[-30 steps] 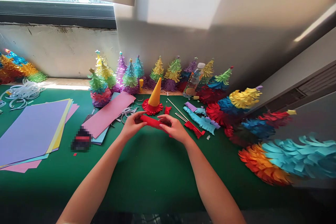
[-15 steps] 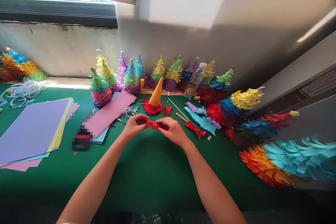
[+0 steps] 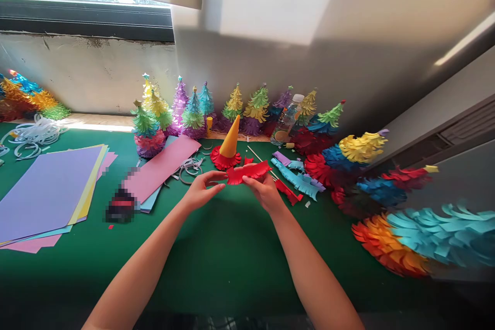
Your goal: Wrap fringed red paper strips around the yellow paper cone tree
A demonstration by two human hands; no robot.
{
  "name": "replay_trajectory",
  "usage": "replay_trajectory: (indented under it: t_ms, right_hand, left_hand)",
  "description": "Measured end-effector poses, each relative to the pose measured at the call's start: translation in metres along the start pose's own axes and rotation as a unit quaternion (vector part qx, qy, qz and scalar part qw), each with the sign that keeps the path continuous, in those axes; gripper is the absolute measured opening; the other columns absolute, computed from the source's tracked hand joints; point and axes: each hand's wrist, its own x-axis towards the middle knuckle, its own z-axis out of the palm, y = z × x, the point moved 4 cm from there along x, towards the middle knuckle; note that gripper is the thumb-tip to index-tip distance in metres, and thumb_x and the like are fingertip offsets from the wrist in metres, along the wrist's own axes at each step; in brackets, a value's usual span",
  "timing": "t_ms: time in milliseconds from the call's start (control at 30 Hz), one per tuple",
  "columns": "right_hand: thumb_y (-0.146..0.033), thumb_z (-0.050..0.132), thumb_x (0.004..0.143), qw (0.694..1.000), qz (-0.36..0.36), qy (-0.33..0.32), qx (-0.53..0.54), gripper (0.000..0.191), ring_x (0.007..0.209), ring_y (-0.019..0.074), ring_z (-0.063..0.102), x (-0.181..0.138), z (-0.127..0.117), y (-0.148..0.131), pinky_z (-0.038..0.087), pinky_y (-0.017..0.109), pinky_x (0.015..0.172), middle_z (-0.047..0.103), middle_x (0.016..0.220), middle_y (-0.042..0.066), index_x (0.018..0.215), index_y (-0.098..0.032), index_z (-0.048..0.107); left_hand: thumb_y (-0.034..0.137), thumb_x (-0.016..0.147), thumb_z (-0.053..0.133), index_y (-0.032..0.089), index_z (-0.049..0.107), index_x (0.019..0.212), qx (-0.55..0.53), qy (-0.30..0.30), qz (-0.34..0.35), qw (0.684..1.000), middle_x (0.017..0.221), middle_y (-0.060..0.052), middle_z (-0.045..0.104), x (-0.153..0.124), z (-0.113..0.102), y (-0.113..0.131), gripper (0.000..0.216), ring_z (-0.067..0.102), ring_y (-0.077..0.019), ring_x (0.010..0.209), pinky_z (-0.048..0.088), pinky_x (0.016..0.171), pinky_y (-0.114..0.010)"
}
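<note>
Both my hands hold a red fringed paper strip (image 3: 247, 171) a little above the green table (image 3: 216, 252). My left hand (image 3: 203, 191) pinches its left end between thumb and fingers. My right hand (image 3: 263, 191) grips it from below at the right. Just behind the strip stands an orange paper cone (image 3: 231, 138) with a red fringe ring (image 3: 222, 160) round its base. More fringed strips, blue (image 3: 296, 178), purple (image 3: 281, 157) and red (image 3: 288, 192), lie to the right of my right hand.
A row of small paper trees (image 3: 193, 111) lines the back wall, and larger ones (image 3: 386, 201) lie along the right. Coloured paper sheets (image 3: 46, 191) and a pink strip (image 3: 162, 165) lie at left. A plastic bottle (image 3: 286, 121), a glue stick (image 3: 209, 125) and thin sticks (image 3: 257, 157) are near the cone.
The red strip was rolled tight between my hands a second ago. It has since been unrolled, lifted slightly and spread out, and my right hand has moved up and to the right.
</note>
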Motion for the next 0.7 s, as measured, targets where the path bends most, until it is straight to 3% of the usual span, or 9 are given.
replay_trajectory:
  t_ms: [167,233,300,367,433,467,533,600,700]
  right_hand:
    - [-0.027,0.069,0.066,0.994,0.053,-0.011,0.090,0.031,0.097,0.0248,0.064,-0.002,0.003,0.006,0.052,0.041,0.086,0.068,0.097,0.004,0.094,-0.022,0.057]
    - [-0.026,0.069,0.065,0.991,0.077,-0.018,0.105,0.030,0.094,0.0243,0.065,-0.002,0.004,0.009,0.053,0.041,0.084,0.068,0.092,0.003,0.092,-0.021,0.058]
    - [-0.027,0.070,0.064,0.989,0.100,-0.030,0.100,0.030,0.092,0.0241,0.065,-0.002,0.003,0.012,0.053,0.041,0.083,0.068,0.091,0.003,0.090,-0.020,0.058]
    - [-0.030,0.070,0.064,0.988,0.123,-0.050,0.079,0.031,0.090,0.0244,0.066,0.000,-0.001,0.014,0.053,0.041,0.082,0.069,0.092,0.005,0.091,-0.020,0.058]
    - [-0.037,0.066,0.069,0.988,0.137,-0.057,0.030,0.034,0.090,0.0250,0.066,0.004,-0.010,0.015,0.053,0.041,0.080,0.069,0.094,0.007,0.096,-0.019,0.058]
    - [-0.042,0.062,0.072,0.990,0.134,-0.039,-0.015,0.036,0.090,0.0252,0.065,0.007,-0.019,0.015,0.052,0.041,0.079,0.069,0.095,0.008,0.099,-0.019,0.057]
    - [-0.045,0.055,0.077,0.979,0.094,0.059,-0.169,0.035,0.090,0.0256,0.064,0.014,-0.042,0.012,0.050,0.042,0.078,0.068,0.097,0.010,0.100,-0.019,0.058]
    - [-0.037,0.055,0.078,0.906,0.036,0.164,-0.389,0.025,0.090,0.0277,0.061,0.020,-0.064,0.006,0.045,0.045,0.080,0.067,0.095,0.011,0.092,-0.018,0.062]
    - [-0.023,0.049,0.080,0.765,-0.014,0.194,-0.615,0.018,0.092,0.0305,0.056,0.031,-0.081,0.007,0.034,0.050,0.082,0.067,0.092,0.013,0.081,-0.018,0.066]
  left_hand:
    - [0.031,0.075,0.064,0.022,0.049,0.125,0.019,0.061,0.017,0.998,0.133,-0.012,0.044,0.000,-0.005,-0.004,0.053,0.053,-0.0243,0.113,0.050,0.088,-0.036]
    - [0.031,0.074,0.064,0.023,0.056,0.118,0.040,0.071,0.026,0.996,0.135,-0.010,0.040,0.000,-0.008,-0.003,0.046,0.049,-0.0251,0.117,0.050,0.087,-0.033]
    - [0.031,0.073,0.063,0.018,0.065,0.101,0.056,0.055,0.013,0.997,0.122,-0.011,0.053,0.001,-0.009,-0.002,0.031,0.054,-0.0245,0.110,0.050,0.082,-0.032]
    - [0.031,0.073,0.061,0.014,0.067,0.085,0.059,0.022,-0.025,0.998,0.093,-0.009,0.065,0.002,-0.009,-0.003,0.021,0.062,-0.0211,0.090,0.051,0.075,-0.030]
    - [0.031,0.074,0.059,0.013,0.065,0.080,0.055,-0.021,-0.072,0.996,0.069,-0.004,0.066,0.001,-0.008,-0.007,0.020,0.062,-0.0164,0.068,0.049,0.066,-0.028]
    - [0.031,0.074,0.058,0.013,0.065,0.081,0.057,-0.038,-0.092,0.993,0.064,-0.003,0.065,0.001,-0.007,-0.009,0.020,0.060,-0.0150,0.062,0.048,0.062,-0.027]
    - [0.030,0.073,0.056,0.013,0.065,0.082,0.087,-0.049,-0.120,0.988,0.060,-0.001,0.063,0.000,-0.009,-0.013,0.021,0.058,-0.0141,0.056,0.045,0.056,-0.025]
    - [0.028,0.070,0.056,0.013,0.066,0.082,0.153,-0.033,-0.127,0.980,0.060,-0.002,0.064,0.001,-0.012,-0.018,0.022,0.057,-0.0148,0.057,0.043,0.055,-0.025]
    - [0.025,0.068,0.056,0.016,0.070,0.080,0.250,-0.022,-0.105,0.962,0.062,-0.001,0.065,0.001,-0.015,-0.021,0.021,0.058,-0.0163,0.060,0.043,0.058,-0.026]
